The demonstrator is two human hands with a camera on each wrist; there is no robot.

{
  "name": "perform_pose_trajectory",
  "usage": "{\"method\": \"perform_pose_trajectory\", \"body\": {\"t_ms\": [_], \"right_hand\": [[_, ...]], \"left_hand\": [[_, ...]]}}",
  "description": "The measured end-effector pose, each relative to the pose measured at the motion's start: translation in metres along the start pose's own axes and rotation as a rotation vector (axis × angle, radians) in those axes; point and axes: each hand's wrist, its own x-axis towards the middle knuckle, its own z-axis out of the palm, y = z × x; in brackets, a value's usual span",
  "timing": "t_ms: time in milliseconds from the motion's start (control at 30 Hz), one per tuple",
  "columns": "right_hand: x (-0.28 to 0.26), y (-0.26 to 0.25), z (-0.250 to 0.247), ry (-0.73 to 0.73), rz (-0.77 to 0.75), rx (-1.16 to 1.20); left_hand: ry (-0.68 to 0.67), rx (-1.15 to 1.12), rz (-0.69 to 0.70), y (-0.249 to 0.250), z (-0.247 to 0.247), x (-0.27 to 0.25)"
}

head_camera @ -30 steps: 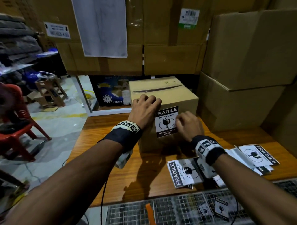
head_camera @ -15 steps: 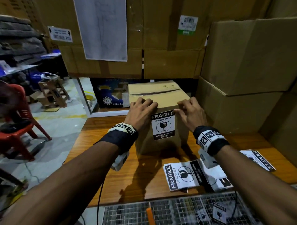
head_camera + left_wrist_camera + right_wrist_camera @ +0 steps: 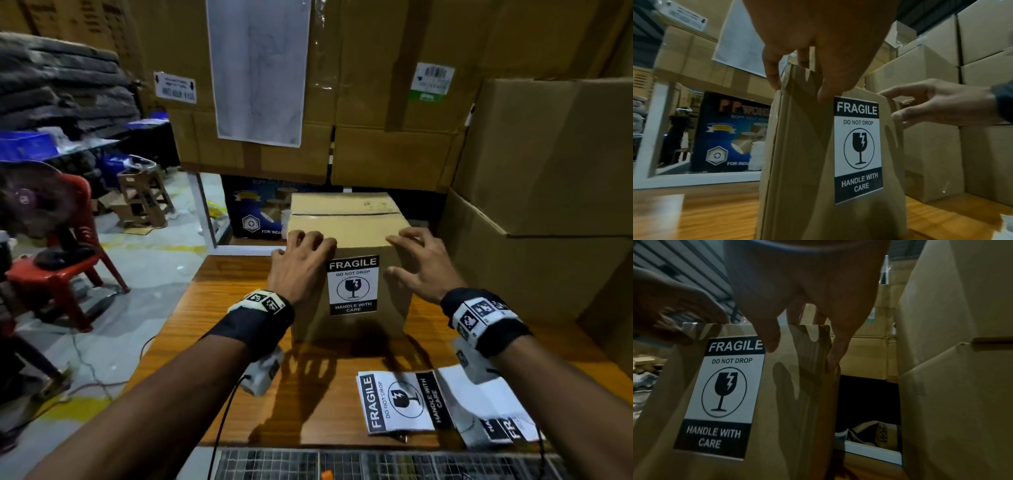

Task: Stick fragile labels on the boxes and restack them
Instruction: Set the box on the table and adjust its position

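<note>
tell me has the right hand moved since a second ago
Yes. The right hand went from beside the fragile label up to the box top right corner.

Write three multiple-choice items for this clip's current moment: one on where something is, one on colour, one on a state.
1. Where is the stuck-on label?
A. On the box's top
B. On the box face toward the person
C. On the table

2. What colours is that label?
A. Red and yellow
B. Black and white
C. Blue and green

3. How is the right hand?
A. Fingers spread at the box's upper right corner
B. Closed round a loose label
C. Flat on the table

Answers:
1 B, the head view shows it on the near face of the box, between the left hand and the right.
2 B, white panel with black bands and a black glass symbol.
3 A, the fingers reach the box's top edge; the loose labels lie untouched on the table.
</note>
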Motion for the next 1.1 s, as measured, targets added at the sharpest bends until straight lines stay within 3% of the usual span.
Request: {"method": "perform_pose_trajectory", "body": {"t_ms": [367, 567, 1100], "right_hand": [[0.044, -0.118, 0.069, -0.007, -0.237, -0.078], [0.071, -0.179, 0.108, -0.019, -0.262, -0.027], [0.114, -0.213, 0.141, -0.055, -0.218, 0.017]], "left_hand": [[0.241, 0.112, -0.154, -0.147, -0.001, -0.048], [0.230, 0.189, -0.216, -0.211, -0.007, -0.067], [0.187, 0.043, -0.292, -0.271, 0.005, -0.054]]}}
